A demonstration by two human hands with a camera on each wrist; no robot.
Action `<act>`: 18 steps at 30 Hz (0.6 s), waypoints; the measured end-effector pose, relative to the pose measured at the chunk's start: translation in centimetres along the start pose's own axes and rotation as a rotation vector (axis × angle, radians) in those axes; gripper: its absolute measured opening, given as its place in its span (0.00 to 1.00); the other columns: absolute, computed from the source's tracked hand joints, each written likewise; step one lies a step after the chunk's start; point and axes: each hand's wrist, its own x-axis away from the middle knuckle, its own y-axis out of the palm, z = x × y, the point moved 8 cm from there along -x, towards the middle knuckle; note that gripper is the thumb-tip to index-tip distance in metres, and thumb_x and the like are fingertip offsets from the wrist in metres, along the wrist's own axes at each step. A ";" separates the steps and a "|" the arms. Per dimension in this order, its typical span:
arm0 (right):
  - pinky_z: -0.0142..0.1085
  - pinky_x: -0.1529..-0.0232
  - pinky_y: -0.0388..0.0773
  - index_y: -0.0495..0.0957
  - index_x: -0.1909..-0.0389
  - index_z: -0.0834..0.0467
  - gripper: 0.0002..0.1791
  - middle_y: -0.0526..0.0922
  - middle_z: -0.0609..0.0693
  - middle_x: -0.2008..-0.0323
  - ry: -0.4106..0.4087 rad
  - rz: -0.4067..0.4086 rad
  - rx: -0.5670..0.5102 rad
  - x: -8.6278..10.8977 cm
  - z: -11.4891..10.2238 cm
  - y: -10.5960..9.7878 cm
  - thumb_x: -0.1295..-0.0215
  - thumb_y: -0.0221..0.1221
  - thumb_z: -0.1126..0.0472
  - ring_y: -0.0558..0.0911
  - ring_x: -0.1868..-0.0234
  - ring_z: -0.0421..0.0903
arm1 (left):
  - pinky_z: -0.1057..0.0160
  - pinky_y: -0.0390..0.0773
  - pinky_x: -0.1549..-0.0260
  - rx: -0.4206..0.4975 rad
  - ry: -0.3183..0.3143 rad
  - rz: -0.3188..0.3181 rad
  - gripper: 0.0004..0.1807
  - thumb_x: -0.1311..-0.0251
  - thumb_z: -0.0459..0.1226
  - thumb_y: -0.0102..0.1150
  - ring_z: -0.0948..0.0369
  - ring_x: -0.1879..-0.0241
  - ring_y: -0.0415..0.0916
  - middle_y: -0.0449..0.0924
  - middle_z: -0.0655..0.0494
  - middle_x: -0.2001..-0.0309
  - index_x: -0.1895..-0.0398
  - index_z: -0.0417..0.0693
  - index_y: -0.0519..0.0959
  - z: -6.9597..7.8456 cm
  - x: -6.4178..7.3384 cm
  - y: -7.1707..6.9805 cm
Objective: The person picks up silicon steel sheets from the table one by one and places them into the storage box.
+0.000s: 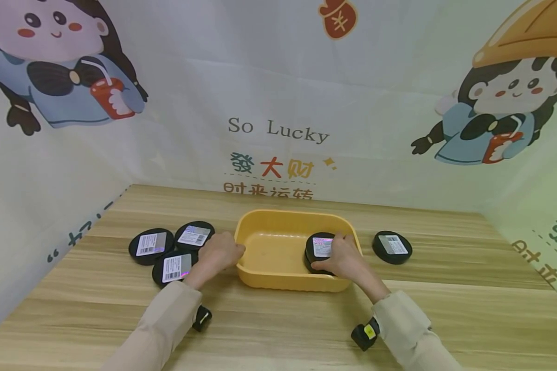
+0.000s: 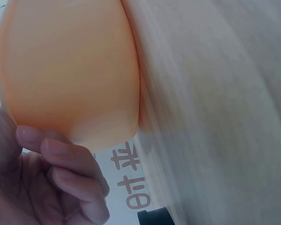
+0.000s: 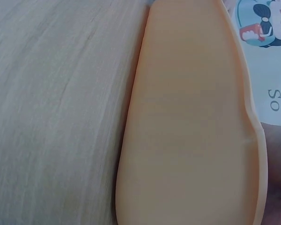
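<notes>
The left hand pinches the left rim of the yellow tub, while the right hand grips the upper black disc inside the tub's right end, thumb in front and fingers behind; it appears to sit on another disc. A steady left pinch should stop the tub sliding, and an even squeeze with level fingers should avoid tipping the pair. The near and right walls leave the right hand little room. Outside, a lone disc lies right of the tub on the counter; three discs cluster left, one partly hidden by the left arm.
</notes>
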 end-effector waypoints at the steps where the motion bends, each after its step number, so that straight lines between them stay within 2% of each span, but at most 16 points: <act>1: 0.47 0.51 0.69 0.56 0.48 0.79 0.47 0.64 0.73 0.53 0.003 -0.001 0.001 0.0 0.0 0.1 0.57 0.67 0.51 0.71 0.53 0.62 | 0.64 0.63 0.85 0.000 0.000 0.000 0.13 0.48 0.40 0.45 0.59 0.81 0.66 0.69 0.52 0.81 0.86 0.45 0.68 0.0 0.0 0.0; 8: 0.48 0.52 0.69 0.59 0.51 0.78 0.42 0.66 0.71 0.56 -0.002 -0.013 0.021 -0.2 0.0 0.2 0.57 0.67 0.52 0.70 0.53 0.60 | 0.64 0.63 0.85 0.000 0.000 -0.006 0.13 0.47 0.40 0.45 0.59 0.81 0.66 0.69 0.52 0.82 0.85 0.45 0.69 0.0 0.0 0.1; 18: 0.48 0.52 0.68 0.61 0.52 0.78 0.42 0.66 0.70 0.55 -0.012 -0.034 0.030 -0.3 -0.1 0.4 0.57 0.67 0.51 0.69 0.53 0.60 | 0.65 0.62 0.85 0.008 0.007 -0.007 0.13 0.47 0.40 0.45 0.60 0.81 0.66 0.68 0.53 0.82 0.86 0.45 0.68 0.0 0.0 0.0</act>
